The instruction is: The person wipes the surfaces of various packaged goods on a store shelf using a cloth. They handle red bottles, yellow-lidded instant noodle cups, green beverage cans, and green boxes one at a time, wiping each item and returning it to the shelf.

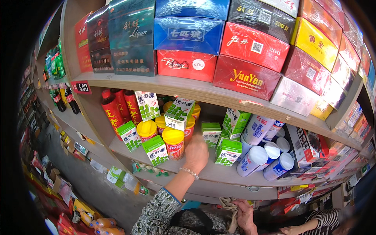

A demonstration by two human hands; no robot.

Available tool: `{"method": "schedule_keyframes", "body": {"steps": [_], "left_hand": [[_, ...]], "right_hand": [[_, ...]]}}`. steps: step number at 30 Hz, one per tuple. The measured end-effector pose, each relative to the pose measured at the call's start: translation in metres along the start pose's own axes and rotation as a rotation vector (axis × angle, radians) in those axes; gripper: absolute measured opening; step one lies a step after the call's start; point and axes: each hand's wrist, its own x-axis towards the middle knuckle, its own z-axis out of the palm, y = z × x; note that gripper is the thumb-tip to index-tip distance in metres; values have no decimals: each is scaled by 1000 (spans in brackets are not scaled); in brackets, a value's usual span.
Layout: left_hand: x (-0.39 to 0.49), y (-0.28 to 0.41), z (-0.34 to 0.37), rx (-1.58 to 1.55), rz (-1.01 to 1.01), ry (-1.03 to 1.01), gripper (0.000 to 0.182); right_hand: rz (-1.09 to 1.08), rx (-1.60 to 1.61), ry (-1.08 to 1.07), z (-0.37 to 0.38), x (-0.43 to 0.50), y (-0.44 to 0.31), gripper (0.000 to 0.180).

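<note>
My left hand (pixel 197 153), with a beaded bracelet on its wrist, reaches onto the middle shelf. It is between yellow-lidded cups (pixel 174 144) and a green-and-white carton (pixel 211 134). Its fingers are blurred and turned away, so any grip is hidden. Another green-and-white carton (pixel 179 112) lies on top of the cups, and more such cartons stand at the front of the shelf, one of them a carton (pixel 228 152) right of my hand. Low in front of my body, my right hand (pixel 246 213) grips a crumpled beige cloth (pixel 230 209).
Cigarette cartons (pixel 188 35) fill the shelf above. Red bottles (pixel 113 110) stand at the left of the middle shelf, and white-lidded cans (pixel 252 160) at the right. A striped sleeve (pixel 323 218) of another person shows at lower right. Goods lie along the floor (pixel 97 188) at left.
</note>
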Motion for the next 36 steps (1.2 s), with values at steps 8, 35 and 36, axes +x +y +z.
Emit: {"method": "schedule_keyframes", "body": {"steps": [8, 35, 36], "left_hand": [[32, 3, 25, 187, -147, -178, 51], [74, -12, 96, 218, -269, 54, 14], [75, -11, 97, 209, -272, 75, 14]], "right_hand": [[9, -26, -89, -3, -1, 0, 30], [-1, -101, 6, 0, -30, 47, 32], [-13, -80, 22, 0, -32, 47, 32]]}}
